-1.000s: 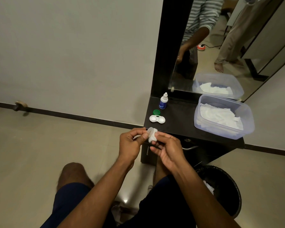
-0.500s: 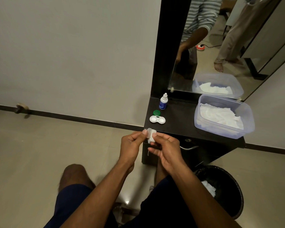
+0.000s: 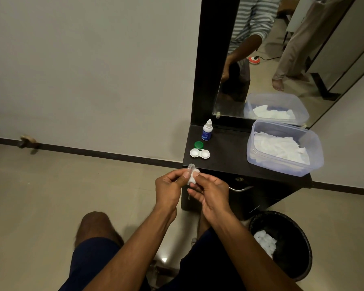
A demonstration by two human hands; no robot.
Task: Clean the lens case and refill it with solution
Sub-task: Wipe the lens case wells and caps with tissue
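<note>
Bench (image 3: 235, 158): stands against the wall, under the mirror (image 3: 282, 59).
Bottle (image 3: 207, 133): at the bench's back left.
Cap (image 3: 198, 145): just in front of the bottle.
Lens case (image 3: 199, 153): just in front of the cap.
Tub (image 3: 315, 152): on the bench's right, wipes (image 3: 280, 149) inside.
Bin (image 3: 292, 238): on the floor, in front of the bench, right.

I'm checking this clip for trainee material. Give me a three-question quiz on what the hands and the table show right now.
1. True or false: the lens case on the table has both wells uncovered.
2. Which cap lies beside the solution bottle? A) green cap B) red cap C) none
3. What do the left hand and right hand hold between them?

Key: 1 true. 2 A. 3 a clear cap and a wad of white tissue.
</note>
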